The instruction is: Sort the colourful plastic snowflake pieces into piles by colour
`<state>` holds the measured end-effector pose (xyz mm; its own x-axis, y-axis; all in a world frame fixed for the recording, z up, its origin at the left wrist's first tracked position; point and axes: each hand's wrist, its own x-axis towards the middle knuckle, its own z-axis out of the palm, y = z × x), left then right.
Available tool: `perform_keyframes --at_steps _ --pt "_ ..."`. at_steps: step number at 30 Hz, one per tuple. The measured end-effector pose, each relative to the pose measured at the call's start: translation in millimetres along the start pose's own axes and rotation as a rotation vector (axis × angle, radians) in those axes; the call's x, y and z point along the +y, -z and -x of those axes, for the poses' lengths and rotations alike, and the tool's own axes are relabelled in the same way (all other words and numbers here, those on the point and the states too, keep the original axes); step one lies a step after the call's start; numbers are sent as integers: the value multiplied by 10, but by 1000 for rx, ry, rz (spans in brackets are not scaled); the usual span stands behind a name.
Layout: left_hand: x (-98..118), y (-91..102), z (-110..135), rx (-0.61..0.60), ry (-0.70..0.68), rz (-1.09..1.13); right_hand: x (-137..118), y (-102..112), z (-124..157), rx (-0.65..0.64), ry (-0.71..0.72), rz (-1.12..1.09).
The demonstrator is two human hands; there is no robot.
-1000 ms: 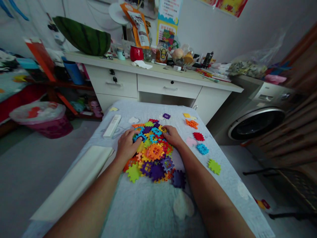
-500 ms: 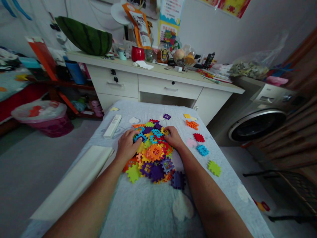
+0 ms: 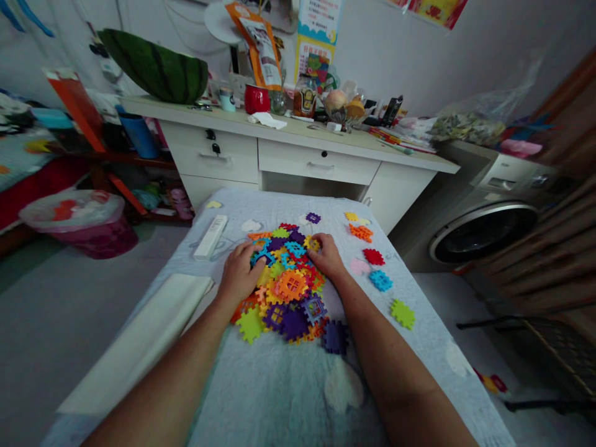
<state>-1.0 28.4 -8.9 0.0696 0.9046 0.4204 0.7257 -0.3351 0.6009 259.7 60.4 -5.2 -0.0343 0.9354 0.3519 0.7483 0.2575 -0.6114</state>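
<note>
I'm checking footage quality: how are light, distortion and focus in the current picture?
Head view: dim, soft light, no strong glare on the pile; head view: washer and curtain at right look slanted and stretched, likely by a wide lens; head view: the smallest print on the blue poster is too soft to read.

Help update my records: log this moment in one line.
left hand: on piece pile, left side | right hand: at right side | loose red piece: right of pile

Left hand [image 3: 239, 273] at left side of pile [image 3: 291, 285], thumb spread from fingers; right hand [image 3: 328, 256] at pile's right, fingers bent, grip unclear; forearms [image 3: 179, 357] extended.
</note>
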Motion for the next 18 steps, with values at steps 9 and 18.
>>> perform_keyframes --at_steps 9,18 --pt "-31 -25 0 17 20 22 114 39 -27 110 -38 104" --pt "-45 -35 -1 22 8 9 110 46 -47 11 -120 310"
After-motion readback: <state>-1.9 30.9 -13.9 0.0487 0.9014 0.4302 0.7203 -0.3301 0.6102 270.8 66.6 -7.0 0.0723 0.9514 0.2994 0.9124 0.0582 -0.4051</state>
